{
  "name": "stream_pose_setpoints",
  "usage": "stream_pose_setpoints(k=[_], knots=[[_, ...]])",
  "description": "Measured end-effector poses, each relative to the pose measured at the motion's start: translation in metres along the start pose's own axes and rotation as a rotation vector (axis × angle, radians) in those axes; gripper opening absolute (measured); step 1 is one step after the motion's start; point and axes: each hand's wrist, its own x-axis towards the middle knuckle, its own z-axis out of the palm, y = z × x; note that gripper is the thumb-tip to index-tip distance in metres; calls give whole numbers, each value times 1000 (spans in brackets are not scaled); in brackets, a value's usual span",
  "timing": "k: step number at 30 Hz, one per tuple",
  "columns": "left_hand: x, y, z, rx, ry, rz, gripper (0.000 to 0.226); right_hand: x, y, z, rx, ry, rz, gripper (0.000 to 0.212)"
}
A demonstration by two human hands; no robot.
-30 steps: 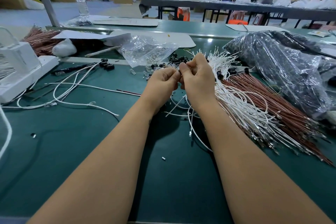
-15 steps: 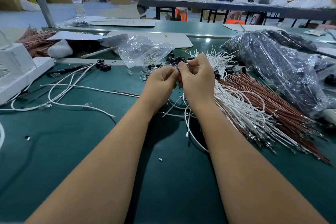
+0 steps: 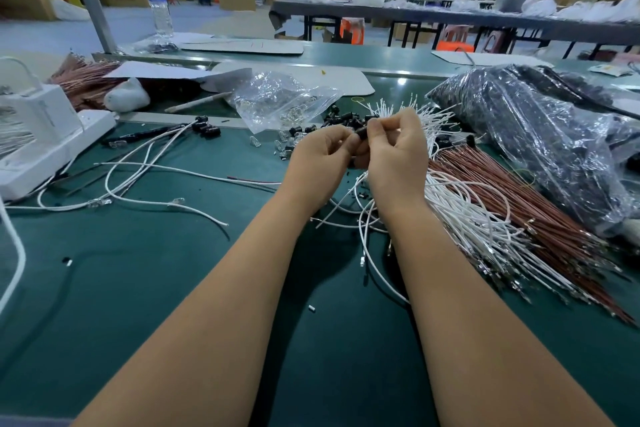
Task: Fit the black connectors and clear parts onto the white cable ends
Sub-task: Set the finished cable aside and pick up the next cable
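Step in hand: seating a black connector [image 3: 362,133] on a white cable end, held above the desk [image 3: 173,288] at mid-scene.
Left hand [image 3: 320,158]: fingers curled, tips closed on the near-left end of the connector; what else they hold is hidden.
Right hand [image 3: 394,152]: fingers and thumb pinch the connector from the right; the cable end itself cannot be seen between the hands.
Technique: keep the two pinches close together so the thin cable does not buckle. Align the terminal squarely with the connector bore before pushing. Push straight, without twisting. Judged risk: a bent terminal or a half-seated fit.
Held cable [image 3: 367,253]: a white loop hanging from under the hands to the near desk; it appears thin and slack.
Cable stock [image 3: 485,218]: a white bundle lying right of the hands, just beside brown wires [image 3: 519,194].
Loose connectors [image 3: 339,121]: small black cylinders, scattered just beyond the hands.
Clear parts [image 3: 282,146]: small transparent pieces, left of the hands, near a clear bag [image 3: 277,100].
Finished cables [image 3: 138,163]: white leads spread at left, with black ends at their far tips.
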Motion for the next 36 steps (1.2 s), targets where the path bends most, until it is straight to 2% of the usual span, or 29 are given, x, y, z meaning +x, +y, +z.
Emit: stream_pose_setpoints(k=[5, 8, 11, 14, 16, 19, 23, 25, 28, 31, 34, 36], knots=[[-2, -14, -20, 283, -8, 69, 19, 3, -8, -6, 141, 208, -5, 16], [0, -18, -32, 410, 74, 101, 22, 3, -11, -8, 173, 275, -8, 14], [3, -14, -46, 421, 245, 103, 23, 0, -10, -1, 105, 129, 0, 13], [10, -10, -74, 423, 489, 66, 21, -3, -5, 6, -59, -27, -11, 33], [15, -10, -99, 494, 617, 66, 22, -4, -1, 7, -109, -85, 13, 38], [20, -21, -143, 643, 737, 7, 20, -1, 3, 7, -135, -101, 57, 31], [4, -48, -176, 1027, 539, -347, 34, 2, 3, 3, -160, -62, 84, 24], [-5, -54, -175, 1090, 505, -416, 39, 4, 1, 1, -155, -19, 91, 26], [-2, -45, -153, 1008, 513, -306, 43, 8, -1, -4, -154, 103, 68, 29], [9, -24, -109, 849, 454, -157, 41, 13, 2, -13, -379, 173, 12, 35], [15, -4, -55, 578, 296, -78, 43, 15, 5, -22, -655, 91, 29, 36], [15, 0, -22, 434, 173, -86, 44, 15, 6, -26, -769, 34, 63, 32]])
